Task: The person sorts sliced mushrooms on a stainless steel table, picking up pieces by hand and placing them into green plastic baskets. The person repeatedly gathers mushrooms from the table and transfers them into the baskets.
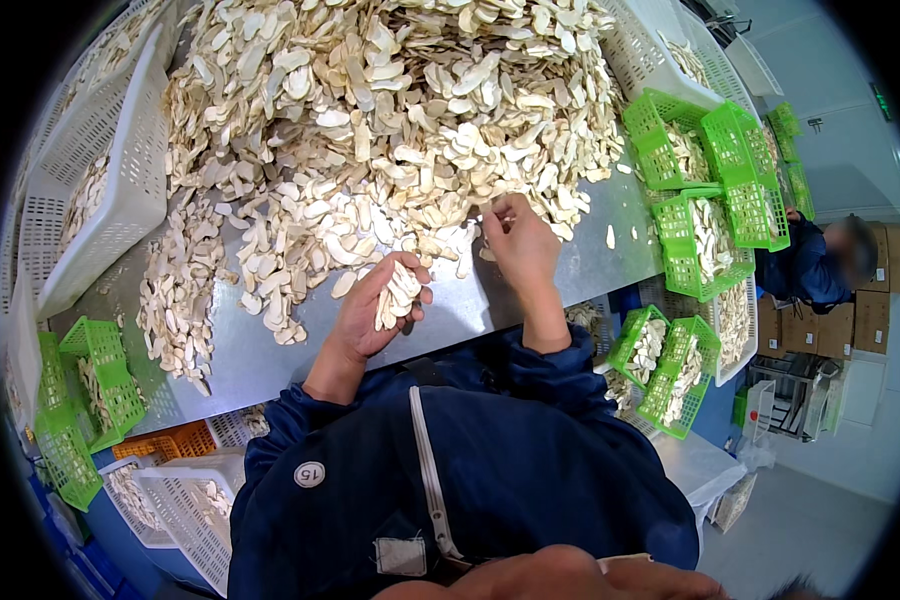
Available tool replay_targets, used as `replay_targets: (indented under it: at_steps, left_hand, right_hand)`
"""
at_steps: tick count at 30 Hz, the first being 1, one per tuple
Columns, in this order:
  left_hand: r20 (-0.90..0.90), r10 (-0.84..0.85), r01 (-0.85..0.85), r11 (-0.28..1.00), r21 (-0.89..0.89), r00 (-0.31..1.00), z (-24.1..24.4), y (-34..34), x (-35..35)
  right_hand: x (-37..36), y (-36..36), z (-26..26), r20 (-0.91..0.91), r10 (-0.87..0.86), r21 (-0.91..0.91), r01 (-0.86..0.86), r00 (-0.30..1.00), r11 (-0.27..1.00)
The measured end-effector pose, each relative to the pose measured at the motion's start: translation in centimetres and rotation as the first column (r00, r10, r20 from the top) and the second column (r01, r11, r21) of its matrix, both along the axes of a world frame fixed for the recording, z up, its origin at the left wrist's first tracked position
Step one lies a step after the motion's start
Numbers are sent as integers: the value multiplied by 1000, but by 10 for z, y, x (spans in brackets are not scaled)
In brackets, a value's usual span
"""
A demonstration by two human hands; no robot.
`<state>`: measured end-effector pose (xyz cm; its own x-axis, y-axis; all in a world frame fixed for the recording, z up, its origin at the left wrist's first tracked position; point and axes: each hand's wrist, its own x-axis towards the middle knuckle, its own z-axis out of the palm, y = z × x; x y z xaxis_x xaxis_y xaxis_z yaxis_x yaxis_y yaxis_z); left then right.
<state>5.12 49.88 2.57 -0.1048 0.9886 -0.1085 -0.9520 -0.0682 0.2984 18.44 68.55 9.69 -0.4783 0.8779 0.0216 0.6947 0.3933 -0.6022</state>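
Note:
My left hand [357, 319] is turned palm up over the near part of a metal table [240, 367]. Its fingers curl around a small bundle of pale dried slices [399, 298], stacked roughly lengthwise. Farther right, my right hand [528, 244] reaches to the near edge of a large heap of similar slices [397, 142]. Thumb and forefinger are bent close together among the slices; whether a slice is between them is hidden. Left of my left hand, a separate strip of smaller slices [176, 300] lies on the metal.
White perforated crates [138, 142] holding slices flank the table's left side; another crate [637, 45] stands at the back right. Green baskets of slices [663, 262] line the right edge, and a green basket [112, 375] sits near left. A person [802, 259] is beyond the right-hand baskets.

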Motion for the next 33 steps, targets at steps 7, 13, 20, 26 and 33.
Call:
replay_targets:
  at_steps: [7,13,20,26,33]
  left_hand:
    - [-3,11,-11,998,-56,1000,-2,0,0]
    - [56,10,-6,998,-67,998,14,-1,-1]
    - [63,-78,74,995,63,995,-7,-3,-6]
    - [0,-7,7,1000,-23,1000,2,-3,-3]
    - [39,-5,5,1000,-11,999,1,-6,-4]
  right_hand:
    - [9,-26,11,-346,187,-282,-292,919,914]
    - [18,-12,-4,-259,187,-80,-214,948,974]
    - [45,25,-25,-22,243,177,-236,970,956]
    - [2,15,-2,-140,308,235,-270,941,934]
    - [-22,7,5,-15,343,330,-319,939,888]
